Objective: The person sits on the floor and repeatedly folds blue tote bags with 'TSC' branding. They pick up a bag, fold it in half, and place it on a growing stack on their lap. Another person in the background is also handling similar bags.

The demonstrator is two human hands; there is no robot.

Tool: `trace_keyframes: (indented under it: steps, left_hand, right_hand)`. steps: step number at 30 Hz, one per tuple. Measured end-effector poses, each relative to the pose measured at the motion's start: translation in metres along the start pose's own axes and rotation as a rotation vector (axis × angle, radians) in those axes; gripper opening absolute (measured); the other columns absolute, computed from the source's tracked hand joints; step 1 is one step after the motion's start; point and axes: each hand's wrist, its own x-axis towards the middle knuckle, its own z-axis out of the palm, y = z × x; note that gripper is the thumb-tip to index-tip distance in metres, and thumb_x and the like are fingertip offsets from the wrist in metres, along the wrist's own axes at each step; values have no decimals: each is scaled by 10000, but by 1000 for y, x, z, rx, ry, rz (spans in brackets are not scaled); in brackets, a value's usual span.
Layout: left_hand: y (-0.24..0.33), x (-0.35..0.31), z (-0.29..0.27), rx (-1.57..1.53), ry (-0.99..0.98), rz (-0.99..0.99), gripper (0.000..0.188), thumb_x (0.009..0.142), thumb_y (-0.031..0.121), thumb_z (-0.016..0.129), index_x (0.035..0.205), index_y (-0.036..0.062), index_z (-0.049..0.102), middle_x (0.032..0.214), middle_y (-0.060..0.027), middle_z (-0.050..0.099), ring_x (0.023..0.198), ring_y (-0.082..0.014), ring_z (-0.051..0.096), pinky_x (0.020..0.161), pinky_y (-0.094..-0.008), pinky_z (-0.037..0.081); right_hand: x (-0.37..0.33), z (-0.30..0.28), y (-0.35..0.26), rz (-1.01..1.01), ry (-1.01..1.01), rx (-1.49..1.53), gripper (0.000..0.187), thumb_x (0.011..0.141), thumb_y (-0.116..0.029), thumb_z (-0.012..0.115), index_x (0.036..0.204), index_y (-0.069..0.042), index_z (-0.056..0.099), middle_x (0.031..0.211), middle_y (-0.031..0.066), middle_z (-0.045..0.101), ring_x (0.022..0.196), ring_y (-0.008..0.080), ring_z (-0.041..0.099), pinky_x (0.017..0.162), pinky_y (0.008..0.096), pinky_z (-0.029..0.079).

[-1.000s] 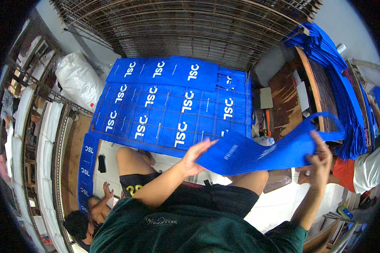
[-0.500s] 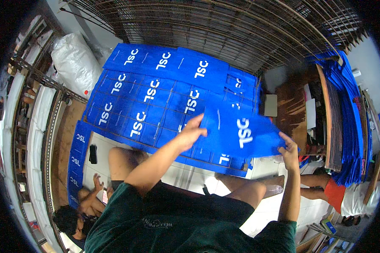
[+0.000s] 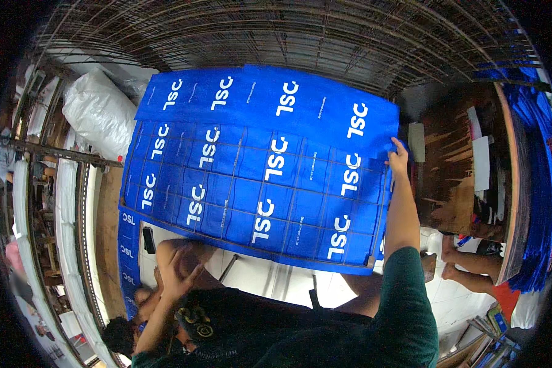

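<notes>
Blue printed fabric sheets (image 3: 239,141) with white lettering lie in rows on a wire drying rack (image 3: 251,249) in front of me. My right hand (image 3: 399,158) is at the right side of the rack, its fingers and thumb closed about the near right corner of the far-right blue fabric sheet (image 3: 334,119). That sheet lies flat along the far row, beside the others. My left hand (image 3: 179,273) is back by my left knee, away from the sheets, fingers apart and holding nothing.
Stacked wire racks (image 3: 276,24) rise beyond the sheets. At left stand a white plastic sack (image 3: 98,110) and shelving. A person (image 3: 119,334) is low at the left; another person's legs (image 3: 472,270) show at right. More blue sheets (image 3: 536,184) hang there. A phone (image 3: 148,240) lies on the floor.
The sheet I held in the air with both hands now lies on the far right of the rack. My left hand has let go and drawn back toward my knee; my right hand has moved farther away.
</notes>
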Motion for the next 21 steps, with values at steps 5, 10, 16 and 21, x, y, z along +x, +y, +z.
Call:
trace_keyframes:
  steps: [5, 10, 16, 21]
  left_hand:
    - [-60, -68, 14, 75, 126, -253, 468, 675, 303, 682, 1014, 2, 568, 1102, -187, 491, 1071, -369, 434, 976, -472, 271]
    - [-74, -47, 23, 449, 93, -164, 531, 666, 414, 665, 984, -6, 595, 1098, -220, 460, 1079, -393, 389, 938, -487, 274]
    - [-70, -39, 19, 338, 49, -156, 493, 670, 397, 664, 989, 25, 607, 1055, -203, 472, 1059, -388, 397, 929, -472, 283]
    - [-63, -38, 19, 247, 53, -222, 473, 669, 374, 672, 966, 13, 604, 1051, -210, 475, 1051, -383, 402, 927, -473, 277]
  right_hand:
    - [14, 7, -15, 169, -19, -132, 510, 726, 22, 456, 1220, -100, 500, 1023, 49, 564, 684, 111, 531, 490, 242, 472]
    - [14, 11, -16, 191, 23, -129, 486, 732, 5, 495, 1206, -101, 521, 963, 53, 568, 662, 103, 527, 478, 245, 467]
    - [17, 10, 4, -202, 154, -395, 483, 704, 16, 543, 1180, -68, 539, 982, 120, 574, 838, 213, 572, 722, 315, 475]
    - [13, 12, 1, -272, 241, -482, 488, 630, -24, 566, 1118, -40, 571, 977, 196, 585, 963, 346, 546, 873, 379, 417]
